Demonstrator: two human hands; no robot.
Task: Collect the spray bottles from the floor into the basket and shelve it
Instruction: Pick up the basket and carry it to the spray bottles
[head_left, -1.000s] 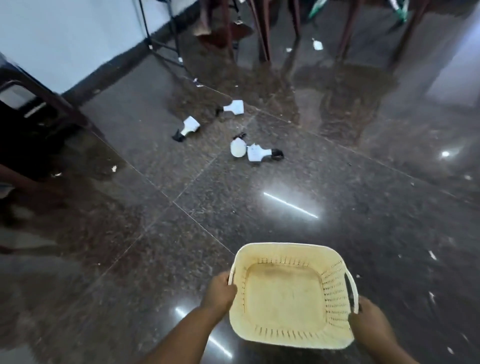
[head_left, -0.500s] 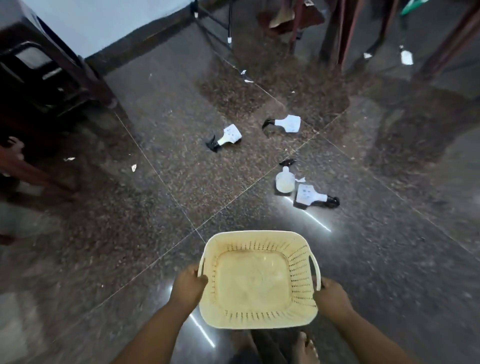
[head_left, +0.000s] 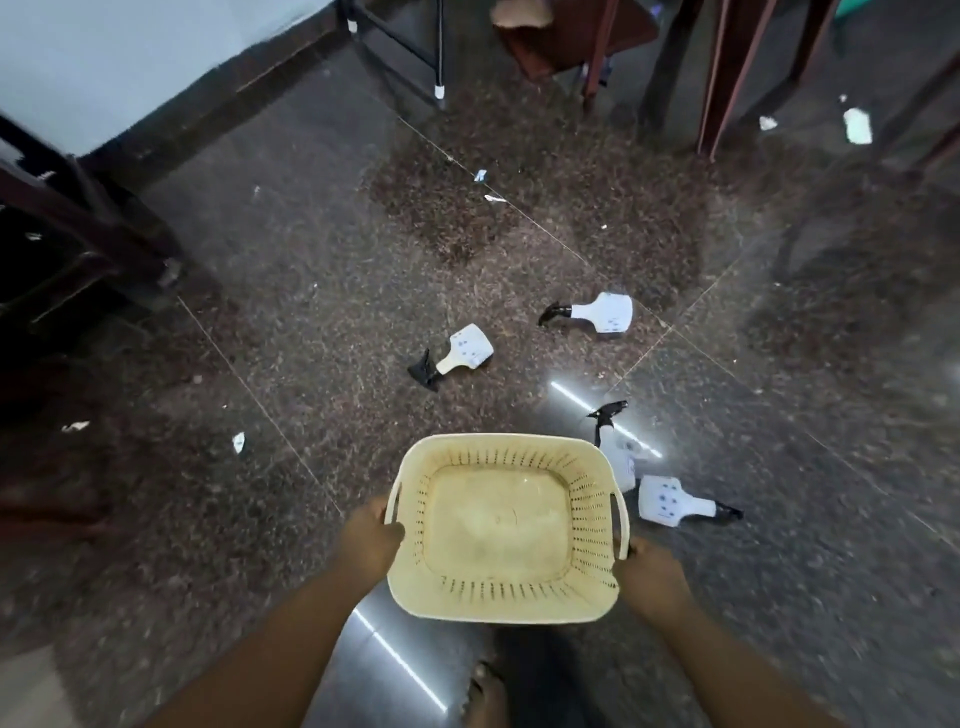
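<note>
I hold an empty cream plastic basket (head_left: 592, 499) above the dark floor. My left hand (head_left: 366, 540) grips its left handle and my right hand (head_left: 649, 574) grips its right handle. Several white spray bottles with black triggers lie on the floor beyond it. One bottle (head_left: 460, 353) lies ahead at centre, another bottle (head_left: 602, 312) further right. A third bottle (head_left: 615, 452) is partly hidden behind the basket's right rim, and one more bottle (head_left: 670, 501) lies just right of the basket.
Dark wooden furniture (head_left: 78, 244) stands at the left by the pale wall (head_left: 130, 57). Brown chair and table legs (head_left: 722, 73) and a black metal stand (head_left: 439, 47) crowd the far side. Paper scraps (head_left: 238, 441) dot the glossy floor. A bare foot (head_left: 485, 691) shows below.
I have walked forward with the basket. The bottles now lie much closer, two of them right beside the basket's right edge.
</note>
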